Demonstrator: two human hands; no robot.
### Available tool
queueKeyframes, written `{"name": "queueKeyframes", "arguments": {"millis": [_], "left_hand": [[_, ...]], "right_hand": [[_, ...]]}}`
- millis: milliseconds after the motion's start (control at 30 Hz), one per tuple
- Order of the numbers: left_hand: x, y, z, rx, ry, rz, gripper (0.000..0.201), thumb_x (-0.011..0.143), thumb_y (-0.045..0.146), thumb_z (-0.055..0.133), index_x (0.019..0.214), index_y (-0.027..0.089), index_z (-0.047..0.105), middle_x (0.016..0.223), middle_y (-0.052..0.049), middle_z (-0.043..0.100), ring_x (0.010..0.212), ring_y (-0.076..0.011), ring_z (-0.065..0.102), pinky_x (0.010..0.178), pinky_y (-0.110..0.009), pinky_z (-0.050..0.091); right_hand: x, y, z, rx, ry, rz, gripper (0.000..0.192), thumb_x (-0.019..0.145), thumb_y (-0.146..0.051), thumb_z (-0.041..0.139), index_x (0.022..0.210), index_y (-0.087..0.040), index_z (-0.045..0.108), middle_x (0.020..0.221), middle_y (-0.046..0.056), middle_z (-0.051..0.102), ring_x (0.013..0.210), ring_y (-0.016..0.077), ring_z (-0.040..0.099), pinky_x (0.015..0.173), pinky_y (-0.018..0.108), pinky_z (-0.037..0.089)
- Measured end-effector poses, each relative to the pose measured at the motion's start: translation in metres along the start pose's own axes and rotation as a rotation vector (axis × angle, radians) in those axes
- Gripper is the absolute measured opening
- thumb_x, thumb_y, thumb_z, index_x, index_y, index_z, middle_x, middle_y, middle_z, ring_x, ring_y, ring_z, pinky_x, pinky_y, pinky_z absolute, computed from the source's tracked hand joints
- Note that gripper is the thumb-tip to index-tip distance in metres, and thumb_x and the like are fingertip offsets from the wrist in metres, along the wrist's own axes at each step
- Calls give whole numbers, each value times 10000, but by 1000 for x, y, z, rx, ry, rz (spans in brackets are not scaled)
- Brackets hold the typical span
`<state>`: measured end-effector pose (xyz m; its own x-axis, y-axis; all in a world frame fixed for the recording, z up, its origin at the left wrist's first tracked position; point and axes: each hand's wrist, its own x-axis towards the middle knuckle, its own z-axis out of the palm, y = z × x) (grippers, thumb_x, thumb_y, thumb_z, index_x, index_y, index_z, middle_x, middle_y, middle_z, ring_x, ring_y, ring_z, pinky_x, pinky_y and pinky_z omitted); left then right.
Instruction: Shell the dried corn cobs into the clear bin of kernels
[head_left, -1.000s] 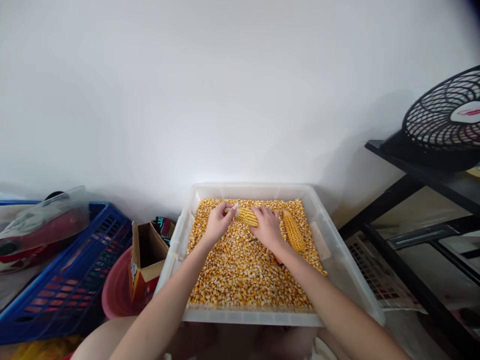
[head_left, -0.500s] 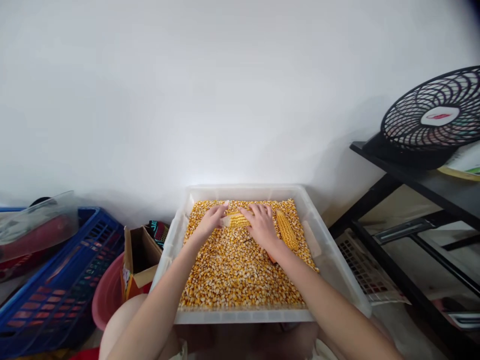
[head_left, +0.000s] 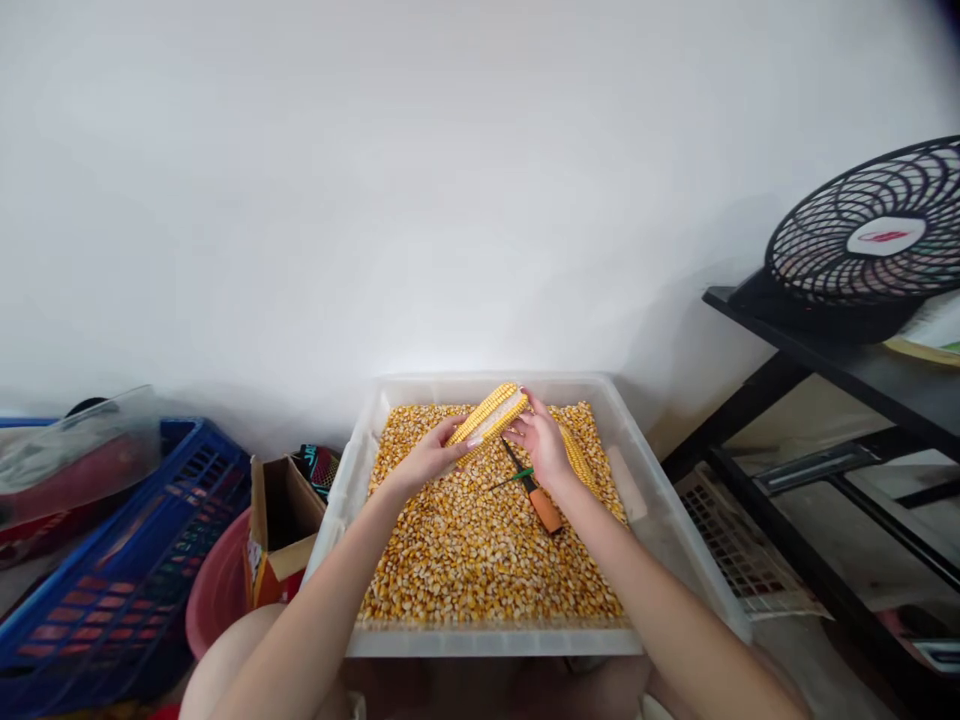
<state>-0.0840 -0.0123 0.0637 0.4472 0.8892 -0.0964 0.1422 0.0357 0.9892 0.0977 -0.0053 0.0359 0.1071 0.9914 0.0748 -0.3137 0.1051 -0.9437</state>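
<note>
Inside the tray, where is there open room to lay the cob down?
The near half of the kernel bed, between the screwdriver and the tray front rim. The far half is crowded: both hands, left hand, right hand, the held cob, a second cob.

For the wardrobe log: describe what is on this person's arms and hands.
Both forearms are bare as far as the frame shows: no sleeves, gloves or watch visible. The left hand and right hand have longish nails, pale on the left; any rings are too small to tell.
</note>
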Motion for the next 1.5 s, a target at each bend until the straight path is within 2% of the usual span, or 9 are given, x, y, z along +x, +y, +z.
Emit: {"name": "queueKeyframes", "arguments": {"millis": [100, 300, 367, 500, 667, 867, 1067, 1267, 1500], "left_hand": [[0, 2, -1, 111, -15, 45, 530, 705, 391, 601, 1179, 181, 490, 1080, -59, 558, 915, -194, 524, 695, -251, 459], [-1, 1, 4, 262, -41, 11, 515, 633, 396, 650, 1066, 137, 548, 937, -41, 617, 807, -175, 562, 672, -237, 444], [-1, -3, 5, 327, -8, 14, 506, 605, 393, 666, 1033, 143, 562, 904, -29, 624, 783, -169, 570, 659, -232, 441], [2, -17, 5, 467, 94, 60, 491, 604, 375, 657, 1033, 162, 549, 888, -16, 626, 750, -159, 575, 644, -231, 435], [7, -31, 3, 584, 112, 132, 424, 614, 308, 630, 1006, 172, 543, 856, -8, 626, 721, -152, 574, 627, -223, 426], [14, -42, -3, 685, 113, 47, 442, 572, 295, 644, 989, 180, 552, 828, -11, 624, 703, -161, 570, 619, -231, 417], [22, -45, 1, 684, 97, 83, 435, 567, 388, 659, 937, 184, 555, 798, -10, 620, 696, -162, 569, 613, -233, 413], [24, -55, 2, 645, 93, 127, 365, 612, 400, 624, 887, 176, 535, 746, 3, 606, 634, -133, 554, 562, -211, 392], [26, -56, 3, 647, 95, 133, 344, 597, 353, 631, 878, 181, 534, 754, 6, 605, 642, -137, 559, 568, -209, 391]], "right_hand": [[-5, -5, 3, 121, -39, 47, 580, 719, -318, 506, 1279, -266, 368, 1095, 21, 585, 982, 202, 562, 730, 333, 520], [-25, -15, 18, -12, -257, -17, 572, 751, -362, 545, 1293, -268, 386, 1215, 27, 524, 1092, 218, 506, 851, 349, 477], [-28, -16, 21, -76, -287, -49, 543, 758, -375, 545, 1273, -253, 423, 1243, 33, 502, 1124, 222, 481, 894, 349, 449], [-28, -14, 23, -159, -259, -66, 460, 783, -410, 507, 1211, -241, 490, 1227, 31, 515, 1131, 218, 474, 910, 348, 434], [-23, -7, 23, -292, -206, -24, 428, 778, -447, 501, 1137, -216, 533, 1161, 46, 555, 1041, 201, 529, 875, 324, 448], [-12, 16, 11, -433, -255, 9, 440, 776, -485, 483, 1111, -210, 554, 1027, 48, 614, 940, 195, 571, 814, 318, 468], [-2, 32, 1, -429, -250, 38, 449, 800, -510, 424, 1117, -226, 568, 1086, 43, 601, 1006, 195, 552, 836, 323, 463], [-1, 30, -1, -457, -307, 25, 485, 770, -494, 497, 1160, -208, 542, 1142, 55, 577, 1046, 192, 533, 919, 331, 410], [1, 29, -6, -523, -294, -35, 459, 819, -501, 411, 1163, -230, 547, 1218, 43, 531, 1155, 183, 457, 1020, 368, 303]]}}
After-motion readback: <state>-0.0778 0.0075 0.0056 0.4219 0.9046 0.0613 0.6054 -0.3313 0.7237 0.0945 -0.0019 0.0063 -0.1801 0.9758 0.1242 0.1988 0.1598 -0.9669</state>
